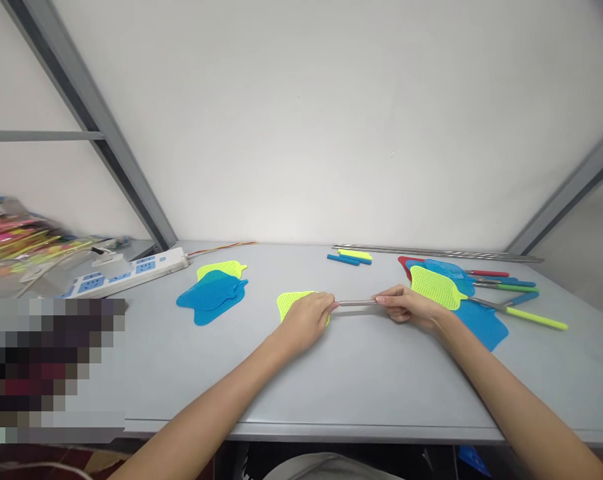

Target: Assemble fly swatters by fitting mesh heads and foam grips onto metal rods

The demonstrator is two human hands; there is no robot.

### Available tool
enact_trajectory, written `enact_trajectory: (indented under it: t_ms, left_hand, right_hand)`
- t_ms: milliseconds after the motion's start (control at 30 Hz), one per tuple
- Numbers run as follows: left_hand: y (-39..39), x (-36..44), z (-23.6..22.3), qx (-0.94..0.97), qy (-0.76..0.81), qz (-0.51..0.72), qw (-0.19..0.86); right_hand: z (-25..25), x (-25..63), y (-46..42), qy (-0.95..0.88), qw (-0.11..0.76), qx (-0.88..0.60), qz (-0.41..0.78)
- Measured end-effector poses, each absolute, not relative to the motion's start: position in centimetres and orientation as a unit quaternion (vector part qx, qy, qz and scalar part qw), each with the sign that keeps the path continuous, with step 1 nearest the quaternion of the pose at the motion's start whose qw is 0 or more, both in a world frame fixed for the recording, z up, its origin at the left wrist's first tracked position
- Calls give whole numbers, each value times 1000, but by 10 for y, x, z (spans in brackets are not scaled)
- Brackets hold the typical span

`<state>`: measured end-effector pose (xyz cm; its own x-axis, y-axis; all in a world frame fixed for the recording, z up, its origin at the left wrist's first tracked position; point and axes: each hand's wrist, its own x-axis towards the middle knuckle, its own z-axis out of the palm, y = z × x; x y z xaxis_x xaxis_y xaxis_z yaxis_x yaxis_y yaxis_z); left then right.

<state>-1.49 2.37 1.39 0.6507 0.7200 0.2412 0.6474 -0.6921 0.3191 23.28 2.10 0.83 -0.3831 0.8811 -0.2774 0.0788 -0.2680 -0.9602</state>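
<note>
My left hand (306, 319) is closed on the neck of a yellow mesh swatter head (289, 303) lying on the grey table (331, 380). My right hand (405, 304) pinches the other end of a thin metal rod (356, 303) that runs between both hands, just above the tabletop. The rod's left end meets the yellow head under my left fingers; the joint itself is hidden.
Blue and yellow swatter heads (214, 293) lie at the left. Finished swatters with coloured grips (481, 290) are piled at the right. Loose blue and yellow grips (351, 257) and bare metal rods (431, 252) rest near the wall. A white power strip (126, 272) sits far left.
</note>
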Motion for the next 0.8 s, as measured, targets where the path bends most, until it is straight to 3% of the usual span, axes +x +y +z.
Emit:
enact_trajectory:
  t_ms: [800]
  left_hand:
    - [43, -46, 11, 869, 446, 98, 192]
  right_hand:
    - [12, 250, 23, -566, 278, -536, 562]
